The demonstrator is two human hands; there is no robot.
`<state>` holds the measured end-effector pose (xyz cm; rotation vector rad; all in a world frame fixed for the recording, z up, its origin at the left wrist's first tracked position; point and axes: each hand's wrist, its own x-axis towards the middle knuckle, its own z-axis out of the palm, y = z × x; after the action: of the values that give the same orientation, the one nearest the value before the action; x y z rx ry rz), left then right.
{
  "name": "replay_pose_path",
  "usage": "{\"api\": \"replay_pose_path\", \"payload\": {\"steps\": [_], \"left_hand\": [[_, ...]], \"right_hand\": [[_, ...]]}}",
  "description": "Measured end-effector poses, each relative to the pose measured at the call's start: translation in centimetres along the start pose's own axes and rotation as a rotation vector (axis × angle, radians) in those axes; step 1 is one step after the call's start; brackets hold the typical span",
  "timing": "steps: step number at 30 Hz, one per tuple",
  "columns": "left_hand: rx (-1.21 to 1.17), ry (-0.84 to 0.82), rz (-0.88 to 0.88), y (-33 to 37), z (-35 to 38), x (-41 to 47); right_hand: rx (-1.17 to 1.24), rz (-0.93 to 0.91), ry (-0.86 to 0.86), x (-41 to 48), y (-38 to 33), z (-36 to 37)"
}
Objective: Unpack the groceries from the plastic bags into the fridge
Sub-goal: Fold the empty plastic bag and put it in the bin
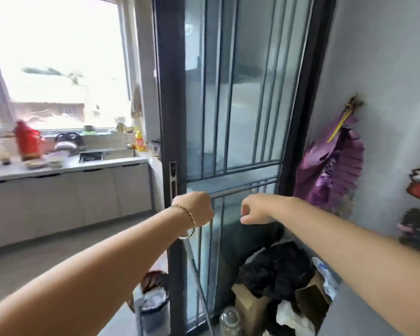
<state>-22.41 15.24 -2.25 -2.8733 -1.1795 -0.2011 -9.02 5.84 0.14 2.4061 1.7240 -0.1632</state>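
Both bare arms are reaching forward toward the dark-framed glass door (230, 98), which is serving as the reference for all positions here. Left hand (195, 209), with a bracelet (188, 215) at the wrist, is hovering in front of the door's lower glass panel, close to the left frame. Its fingers are clenching into a fist turned away from the camera, and it cannot be told whether they are gripping anything. Right hand (254, 210) is hanging level with it, further toward the door's right frame. Its fingers are curling inward and nothing is showing in them. Whether either hand is touching the glass cannot be told; the frame is motion-blurred. A black plastic bag (277, 270) is lying crumpled at the foot of the door on its right side, sitting on top of a cardboard box (250, 309); its contents are not showing. A pale plastic bag (326, 277) is lying just right of the black one. A thin metal rod (200, 287) is slanting down across the door's lower panel. A lidded bin (153, 306) is standing at the door's lower left. A kitchen counter (66, 167) is running left of the door, and a purple paper ornament (332, 170) is hanging on the wall right of it.
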Motion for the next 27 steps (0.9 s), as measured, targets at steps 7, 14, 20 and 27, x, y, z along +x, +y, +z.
{"api": "replay_pose_path", "payload": {"steps": [7, 14, 20, 27], "left_hand": [[-0.041, -0.073, -0.475, -10.1, 0.7, -16.5], [-0.045, -0.085, -0.955, -19.0, -0.9, -38.2], [-0.047, -0.058, -1.287, -22.2, -2.8, -59.1], [0.000, -0.045, -1.655, -23.0, -5.8, -85.7]], "right_hand": [[0.015, -0.431, 0.038, -2.0, -15.4, 1.7], [-0.093, -0.855, 0.119, -10.9, -35.4, 3.9], [-0.107, -1.225, 0.180, -23.6, -52.3, 6.1], [-0.163, -1.544, 0.039, -43.6, -71.7, 9.6]]}}
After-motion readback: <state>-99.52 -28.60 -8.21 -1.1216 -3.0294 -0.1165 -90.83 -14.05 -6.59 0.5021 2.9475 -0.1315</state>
